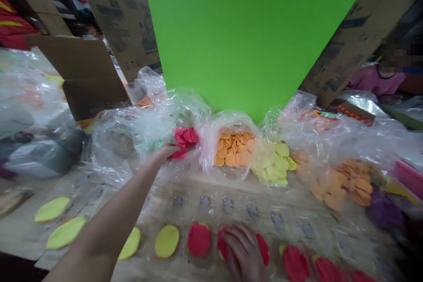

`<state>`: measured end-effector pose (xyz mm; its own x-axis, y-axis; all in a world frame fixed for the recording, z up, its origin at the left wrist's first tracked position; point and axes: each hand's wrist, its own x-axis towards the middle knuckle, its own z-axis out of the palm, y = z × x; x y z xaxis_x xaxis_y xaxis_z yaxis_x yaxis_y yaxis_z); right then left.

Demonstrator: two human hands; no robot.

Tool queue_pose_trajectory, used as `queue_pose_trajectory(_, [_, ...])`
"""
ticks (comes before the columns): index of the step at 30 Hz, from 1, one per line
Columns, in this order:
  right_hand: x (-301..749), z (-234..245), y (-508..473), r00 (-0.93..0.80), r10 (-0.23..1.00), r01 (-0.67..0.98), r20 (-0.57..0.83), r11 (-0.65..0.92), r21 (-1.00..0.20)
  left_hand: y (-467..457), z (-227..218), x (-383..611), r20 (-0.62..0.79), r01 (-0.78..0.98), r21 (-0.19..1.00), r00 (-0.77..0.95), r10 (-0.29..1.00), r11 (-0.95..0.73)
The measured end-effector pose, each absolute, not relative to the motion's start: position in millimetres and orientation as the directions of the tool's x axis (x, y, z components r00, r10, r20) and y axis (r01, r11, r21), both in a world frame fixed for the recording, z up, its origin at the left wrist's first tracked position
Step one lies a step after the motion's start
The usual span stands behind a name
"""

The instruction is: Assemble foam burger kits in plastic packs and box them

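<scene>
My left hand (pixel 165 153) reaches forward into a clear plastic bag of red felt discs (pixel 185 137), fingers closed on a red disc at the bag's mouth. My right hand (pixel 243 250) lies flat with fingers spread on a red disc (pixel 263 249) in the near row. That row runs along the table's front: yellow discs (pixel 167 240) to the left, red discs (pixel 199 239) in the middle and to the right. Each disc sits on a clear sheet with small grey tabs (pixel 228 205) behind it.
Open bags of orange discs (pixel 233 147), pale yellow discs (pixel 274 163) and more orange discs (pixel 343 183) stand behind the row. A big green sheet (pixel 251 35) leans upright between cardboard boxes (pixel 89 75). Another person in pink (pixel 376 80) is at far right.
</scene>
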<state>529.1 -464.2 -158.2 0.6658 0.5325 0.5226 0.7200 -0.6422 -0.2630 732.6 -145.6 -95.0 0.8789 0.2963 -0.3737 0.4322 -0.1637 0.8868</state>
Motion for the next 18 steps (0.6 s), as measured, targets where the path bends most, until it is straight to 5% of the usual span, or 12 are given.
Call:
queue_pose_trajectory(5, [537,-132,-448,0.821,0.406,0.571,0.402,-0.553,-0.607,-127,-70,677,-0.433,0.42,0.891,0.9,0.043,0.174])
queue_pose_trajectory(9, [568,-88,-401,0.947,0.214,0.298,0.241,-0.299,-0.907,-141,-74,611,-0.38,0.51,0.645,0.86,-0.34,0.569])
queue_pose_trajectory(13, [591,-70,-356,0.915,0.39,0.176,0.103,-0.155,-0.972,-169,-85,549,-0.35,0.634,0.467,0.773,-0.53,0.616])
queue_pose_trajectory(18, [568,-80,-338,0.894,0.442,-0.046,-0.07,-0.063,-0.997,-171,-83,501,-0.42,0.657,0.333,0.745,-0.518,0.676])
